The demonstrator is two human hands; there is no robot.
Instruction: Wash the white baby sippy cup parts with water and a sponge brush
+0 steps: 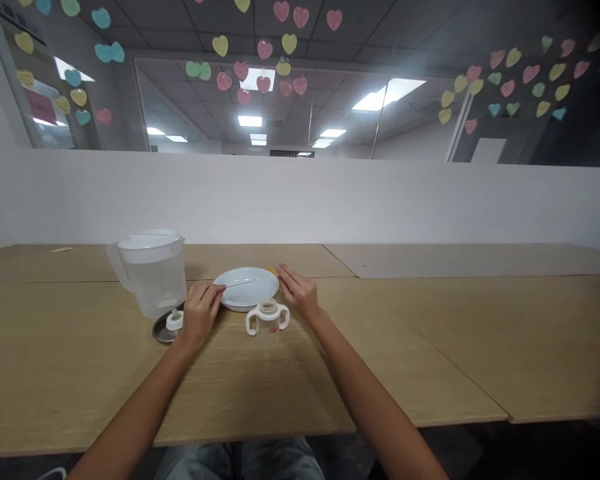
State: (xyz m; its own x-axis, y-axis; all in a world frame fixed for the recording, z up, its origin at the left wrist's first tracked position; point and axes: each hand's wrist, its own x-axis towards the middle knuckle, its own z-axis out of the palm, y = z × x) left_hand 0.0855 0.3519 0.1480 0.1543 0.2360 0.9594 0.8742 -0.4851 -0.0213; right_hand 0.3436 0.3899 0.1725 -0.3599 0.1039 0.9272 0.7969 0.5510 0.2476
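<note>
White plate (shallow, round) between left hand and right hand.

I sit at a long table of pale wood, built from several panels whose seams run across it. Behind it stands a plain white partition, reaching from side to side. Above the partition is a glass wall stuck with paper hearts in pink, yellow, green and blue. Through the glass I see a grey tiled ceiling with bright rectangular ceiling lights. A darker grey-brown panel lies at the far right of the table.
</note>
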